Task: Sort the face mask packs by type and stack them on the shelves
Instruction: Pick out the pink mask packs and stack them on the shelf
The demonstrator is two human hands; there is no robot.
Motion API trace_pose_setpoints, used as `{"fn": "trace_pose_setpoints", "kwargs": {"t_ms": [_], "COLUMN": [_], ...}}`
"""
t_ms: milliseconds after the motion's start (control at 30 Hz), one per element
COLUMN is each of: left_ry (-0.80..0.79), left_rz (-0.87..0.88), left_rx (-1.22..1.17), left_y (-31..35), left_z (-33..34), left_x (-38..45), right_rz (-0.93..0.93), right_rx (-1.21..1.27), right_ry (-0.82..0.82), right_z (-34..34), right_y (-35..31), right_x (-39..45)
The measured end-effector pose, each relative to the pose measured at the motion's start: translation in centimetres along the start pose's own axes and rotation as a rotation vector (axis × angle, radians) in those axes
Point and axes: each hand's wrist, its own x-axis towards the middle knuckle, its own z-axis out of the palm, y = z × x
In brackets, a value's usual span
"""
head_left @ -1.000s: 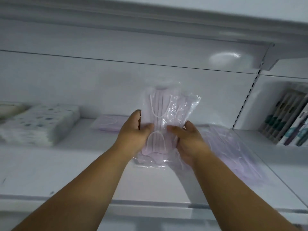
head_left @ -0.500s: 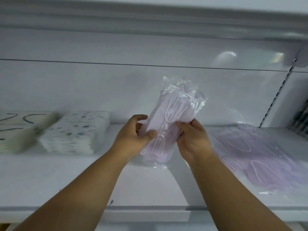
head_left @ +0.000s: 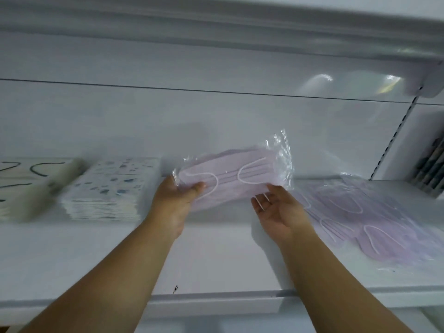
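The lilac face mask pack (head_left: 230, 179), a clear plastic bag of pale purple masks with white ear loops, is held level above the white shelf (head_left: 216, 255), about midway along it. In the head view, the left hand (head_left: 176, 198) pinches the pack's left end, thumb on top. The right hand (head_left: 276, 210) lies palm up with relaxed, spread fingers, its fingertips touching the pack's lower right edge. To the right on the shelf lies a loose pile of lilac mask packs (head_left: 365, 215). To the left stands a neat stack of patterned mask packs (head_left: 113, 188), and beyond it a blurred stack of pale packs with dark loops (head_left: 31, 186).
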Motion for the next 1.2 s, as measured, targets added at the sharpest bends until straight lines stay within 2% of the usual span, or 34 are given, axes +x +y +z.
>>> {"fn": "trace_pose_setpoints", "kwargs": {"t_ms": [200,300,400,467,600,800,933,1000,1100,1200], "left_ry": [-0.063,-0.096,-0.074,-0.068,-0.067,0.001,-0.007,-0.010,-0.045,-0.074], "left_rz": [-0.025,-0.064,-0.076,-0.092,-0.093,-0.070,-0.057,-0.038,-0.068,-0.126], "left_rx": [0.146,0.192,0.249,0.256,0.244,0.282,0.269,0.263,0.324,0.271], "left_y": [-0.6,-1.6,-2.2,-2.3,-2.4,-2.9,-2.7,-2.6,-2.6,-2.7], "left_z": [-2.0,-2.2,-2.5,-2.7,-2.7,-3.0,-3.1,-3.1,-3.3,-3.5], "left_x": [0.6,0.4,0.4,0.4,0.4,0.6,0.5,0.3,0.2,0.2], "right_rz": [-0.157,-0.180,-0.153,-0.125,-0.199,-0.297,-0.391,-0.417,-0.384,-0.302], "right_rx": [-0.417,-0.585,-0.611,-0.619,-0.889,-0.922,-1.073,-0.939,-0.945,-0.909], "right_ry": [-0.017,0.069,0.165,0.118,0.046,-0.168,-0.126,-0.126,-0.175,-0.219], "right_z": [-2.9,-3.2,-3.8,-3.9,-3.3,-4.5,-4.0,-3.5,-3.8,-4.5], "right_y": [-2.7,-3.1,-2.6,-2.0,-1.4,-1.4,-1.1,-1.3,-1.5,-1.4], "right_x": [1.5,1.6,1.7,1.6,0.1,-0.1,0.8,1.0,0.8,0.6]}}
